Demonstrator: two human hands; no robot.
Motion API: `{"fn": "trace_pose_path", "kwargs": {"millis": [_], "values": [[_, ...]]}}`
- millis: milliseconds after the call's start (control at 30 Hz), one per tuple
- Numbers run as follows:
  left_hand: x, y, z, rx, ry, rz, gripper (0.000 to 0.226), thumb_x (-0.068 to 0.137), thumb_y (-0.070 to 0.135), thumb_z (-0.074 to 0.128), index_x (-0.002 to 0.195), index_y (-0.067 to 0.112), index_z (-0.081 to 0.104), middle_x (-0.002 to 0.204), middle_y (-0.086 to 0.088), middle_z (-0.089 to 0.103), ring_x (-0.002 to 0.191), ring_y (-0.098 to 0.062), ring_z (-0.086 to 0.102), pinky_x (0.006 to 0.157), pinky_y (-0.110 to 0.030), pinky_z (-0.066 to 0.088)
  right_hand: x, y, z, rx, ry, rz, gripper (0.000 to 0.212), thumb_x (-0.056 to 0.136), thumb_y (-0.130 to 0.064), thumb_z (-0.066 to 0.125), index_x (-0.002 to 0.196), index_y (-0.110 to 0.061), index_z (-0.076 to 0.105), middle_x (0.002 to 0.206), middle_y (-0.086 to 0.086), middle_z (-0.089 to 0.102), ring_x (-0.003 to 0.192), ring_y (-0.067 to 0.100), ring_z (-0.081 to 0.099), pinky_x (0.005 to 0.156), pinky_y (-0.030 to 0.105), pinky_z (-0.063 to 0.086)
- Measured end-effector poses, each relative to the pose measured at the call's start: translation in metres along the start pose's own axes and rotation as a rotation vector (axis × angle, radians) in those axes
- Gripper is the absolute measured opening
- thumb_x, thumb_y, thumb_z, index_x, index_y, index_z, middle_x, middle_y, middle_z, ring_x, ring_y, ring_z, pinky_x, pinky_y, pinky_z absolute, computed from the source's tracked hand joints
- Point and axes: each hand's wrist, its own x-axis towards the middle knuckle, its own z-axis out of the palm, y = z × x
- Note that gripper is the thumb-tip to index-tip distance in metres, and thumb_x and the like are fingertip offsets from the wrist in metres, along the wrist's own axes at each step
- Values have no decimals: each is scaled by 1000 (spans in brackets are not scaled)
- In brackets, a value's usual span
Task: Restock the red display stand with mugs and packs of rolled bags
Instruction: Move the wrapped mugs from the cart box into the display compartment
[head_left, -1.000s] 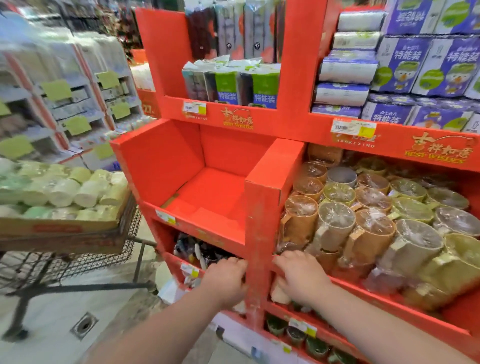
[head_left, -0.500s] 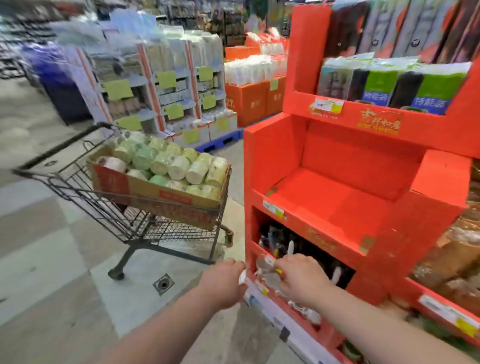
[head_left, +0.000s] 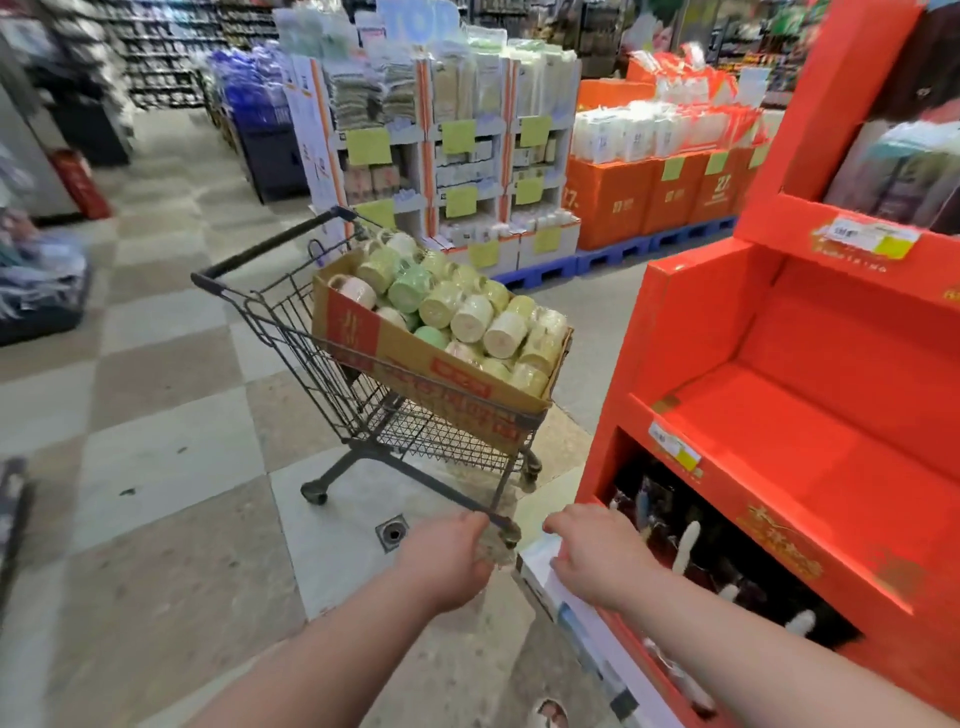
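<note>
Red cardboard fills the right side: the red display stand (head_left: 675, 322) is up close, and its middle shelf (head_left: 779, 441) shows nothing but bare board behind a yellow price tag (head_left: 675, 447). That looks like the slot waiting for stock. The mugs (head_left: 470, 325) are not on the stand yet. They lie on their sides, pastel yellow, green and pink, each apparently film-wrapped, heaped to the brim of a cardboard box (head_left: 405, 364) that sits slantwise in the wire cart (head_left: 291, 332), just left of the stand. The lower compartment (head_left: 753, 545) holds dark packaged goods with white handles poking up. The top tier carries packs (head_left: 904, 171) too blurred to name. Both hands are low, between cart and stand. The left hand (head_left: 447, 561) has its fingers curled round what looks like a scrap of clear wrapping (head_left: 493, 548), though blur makes that uncertain. The right hand (head_left: 597, 561) hangs near the stand's base with fingers loosely bent, forefinger out, nothing visible in them. My read: this is the turn toward the cart to fetch mugs. Next comes a reach up and over the box rim, and the left hand probably needs freeing first. Stacked round mugs could roll once one is lifted.
</note>
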Motion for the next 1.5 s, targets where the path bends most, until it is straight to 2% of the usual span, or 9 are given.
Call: {"fn": "trace_pose_path", "kwargs": {"millis": [200, 367, 567, 733, 900, 967, 1133, 1333, 1500], "values": [[9, -39, -9, -32, 26, -121, 52, 93, 43, 45, 141, 25, 35, 135, -2, 48, 123, -25, 48, 98, -37, 43, 51, -24, -9, -7, -12, -106, 41, 90, -25, 46, 131, -23, 49, 128, 3, 53, 121, 26, 46, 101, 36, 36], [35, -72, -26, -21, 37, -210, 52, 93, 43, 44, 140, 24, 36, 133, -3, 49, 123, -25, 48, 96, -36, 41, 112, -39, -16, -26, -16, -189, 35, 89, -27, 48, 124, -22, 52, 122, 4, 55, 118, 26, 49, 95, 35, 40], [94, -100, -60, -12, 16, -262, 48, 94, 40, 45, 137, 21, 39, 136, -3, 48, 125, -24, 46, 98, -36, 42, 189, -26, -37, -9, -9, -235, 32, 89, -26, 45, 119, -21, 54, 119, 4, 56, 115, 28, 49, 94, 39, 39], [153, -102, -89, 1, 16, -264, 41, 94, 38, 45, 131, 21, 42, 129, -2, 50, 118, -22, 49, 92, -36, 44, 246, 9, -54, 25, 8, -218, 38, 89, -24, 46, 126, -23, 53, 122, 2, 55, 115, 26, 49, 97, 38, 40], [203, -102, -100, -25, 16, -255, 45, 94, 39, 46, 136, 24, 40, 132, 1, 49, 119, -19, 49, 94, -35, 47, 287, 41, -62, 91, 8, -170, 26, 85, -22, 49, 109, -23, 58, 106, 0, 58, 101, 24, 55, 86, 36, 48], [217, -103, -99, -27, 1, -252, 47, 93, 40, 45, 137, 25, 39, 132, 1, 50, 120, -20, 49, 96, -37, 46, 297, 50, -61, 89, -9, -165, 26, 85, -24, 49, 109, -24, 58, 105, -1, 58, 99, 22, 55, 85, 36, 49], [246, -108, -102, -18, -9, -242, 52, 93, 42, 45, 141, 24, 37, 136, 1, 48, 125, -20, 46, 99, -38, 44, 315, 64, -64, 92, -41, -156, 29, 88, -26, 48, 116, -23, 55, 111, -1, 57, 106, 23, 53, 91, 35, 43], [287, -104, -105, -15, -43, -153, 50, 93, 40, 46, 139, 21, 39, 134, -2, 49, 121, -22, 49, 97, -38, 46, 329, 85, -61, 99, -97, -82, 30, 89, -25, 47, 118, -22, 54, 116, 2, 56, 111, 25, 51, 89, 34, 41], [330, -106, -113, -9, -72, -47, 43, 92, 39, 49, 131, 21, 45, 127, -1, 52, 114, -22, 52, 93, -39, 47, 349, 102, -59, 114, -102, 40, 41, 90, -24, 45, 131, -24, 49, 129, 2, 53, 120, 24, 47, 97, 35, 40]]}}
